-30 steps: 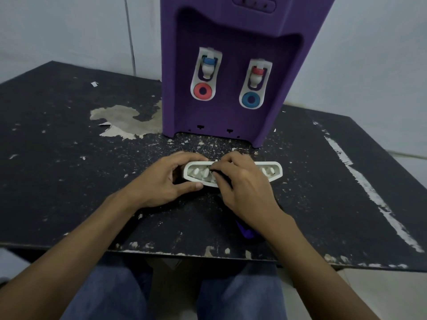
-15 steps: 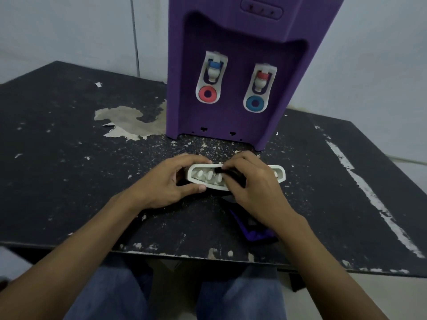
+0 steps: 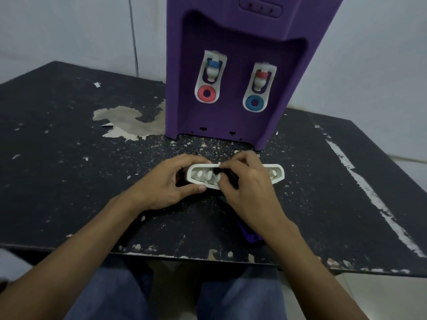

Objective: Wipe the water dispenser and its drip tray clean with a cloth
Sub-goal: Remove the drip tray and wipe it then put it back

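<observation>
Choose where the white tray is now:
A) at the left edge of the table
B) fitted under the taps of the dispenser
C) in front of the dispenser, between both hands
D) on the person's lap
C: the tray is off the dispenser and in front of it; the left hand grips its left end while the right hand holds a dark cloth in it.

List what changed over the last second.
Little. The right hand shifted slightly, pressing more of the dark cloth into the middle of the tray. The left hand still grips its left end; tray and dispenser stayed put.
</observation>
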A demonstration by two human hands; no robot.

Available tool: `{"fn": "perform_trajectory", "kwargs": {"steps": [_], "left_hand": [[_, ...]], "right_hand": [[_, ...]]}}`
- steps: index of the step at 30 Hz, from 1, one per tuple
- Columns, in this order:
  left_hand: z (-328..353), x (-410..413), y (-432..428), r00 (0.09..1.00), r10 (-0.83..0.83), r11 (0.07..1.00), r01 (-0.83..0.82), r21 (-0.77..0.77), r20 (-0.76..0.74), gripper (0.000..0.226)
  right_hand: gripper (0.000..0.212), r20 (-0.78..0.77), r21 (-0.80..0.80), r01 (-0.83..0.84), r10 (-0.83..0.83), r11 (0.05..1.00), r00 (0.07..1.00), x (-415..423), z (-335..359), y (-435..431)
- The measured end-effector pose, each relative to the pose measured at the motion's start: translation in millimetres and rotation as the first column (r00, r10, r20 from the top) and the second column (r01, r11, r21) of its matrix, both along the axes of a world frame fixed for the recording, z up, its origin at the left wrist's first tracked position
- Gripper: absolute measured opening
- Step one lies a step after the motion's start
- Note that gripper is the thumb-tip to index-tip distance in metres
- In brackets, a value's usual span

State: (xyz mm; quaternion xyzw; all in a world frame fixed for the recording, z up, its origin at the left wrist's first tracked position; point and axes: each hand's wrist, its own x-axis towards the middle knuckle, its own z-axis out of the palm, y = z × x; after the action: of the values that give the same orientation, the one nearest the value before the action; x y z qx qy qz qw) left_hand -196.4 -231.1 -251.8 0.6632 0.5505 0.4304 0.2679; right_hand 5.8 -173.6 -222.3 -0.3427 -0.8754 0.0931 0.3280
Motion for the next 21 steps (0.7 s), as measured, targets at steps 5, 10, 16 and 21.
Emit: {"fn": "perform_trajectory", "kwargs": {"steps": [5,10,16,21], "left_hand": [[-0.4,-0.4,0.3,0.999,0.013,1.0,-0.013,0.024,-0.034,0.053],[-0.6,0.3,-0.7,1.0,0.012,1.0,-0.012,0.012,-0.024,0.052],[-0.8,-1.2,-0.5,0.999,0.014,1.0,-0.014,0.005,-0.029,0.052],[0.0,1.0,-2.0,0.999,0.028,0.999,-0.028,0.019,-0.033,0.053]], "right_hand": [[0.01,-0.119,-0.053,0.129,-0.134,0.99,0.984,0.1,-3.3,-1.1],[0.015,-0.115,-0.05,0.034,-0.039,0.998,0.993,-14.2,-10.9,-3.5],[0.027,0.043,0.028,0.163,-0.164,0.986,0.986,-3.0,-6.0,-13.2],[0.026,0.029,-0.032,0.296,-0.295,0.955,0.955,-0.9,-2.3,-26.5]]}}
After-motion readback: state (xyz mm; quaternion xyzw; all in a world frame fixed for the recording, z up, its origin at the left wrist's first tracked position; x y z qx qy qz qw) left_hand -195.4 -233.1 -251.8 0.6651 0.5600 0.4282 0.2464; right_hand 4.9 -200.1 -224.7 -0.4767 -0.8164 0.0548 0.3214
